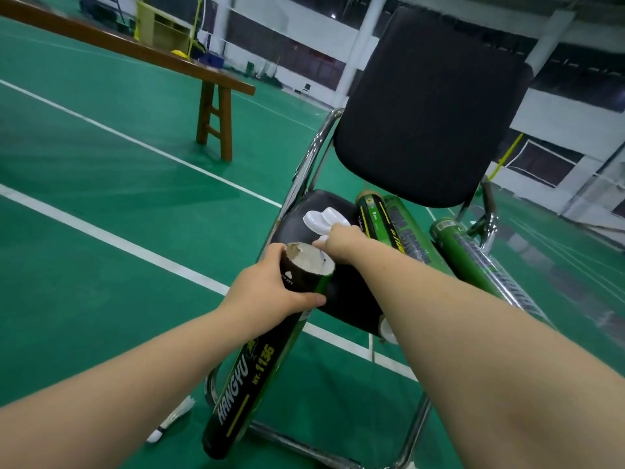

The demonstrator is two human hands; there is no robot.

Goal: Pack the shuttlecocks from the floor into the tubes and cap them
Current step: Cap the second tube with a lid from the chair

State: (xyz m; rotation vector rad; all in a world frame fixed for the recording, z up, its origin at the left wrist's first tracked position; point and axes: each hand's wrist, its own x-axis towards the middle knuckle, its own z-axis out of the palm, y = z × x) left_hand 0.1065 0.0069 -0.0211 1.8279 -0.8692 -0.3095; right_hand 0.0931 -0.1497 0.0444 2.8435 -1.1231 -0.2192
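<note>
Capping step, I reckon. My left hand (269, 292) grips the tube (250, 363) just below its open mouth. My right hand (341, 243) is down on the white caps (319, 218) on the chair (429, 106) seat; can't tell if it's got one. Next: lift a cap, square it on the mouth, press. One shuttlecock (174, 416) lies on the floor (101, 265).

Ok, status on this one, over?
Left hand grips open tube. Right hand at caps on chair, grip unclear. Shuttlecock on floor. Nothing blocking.
</note>
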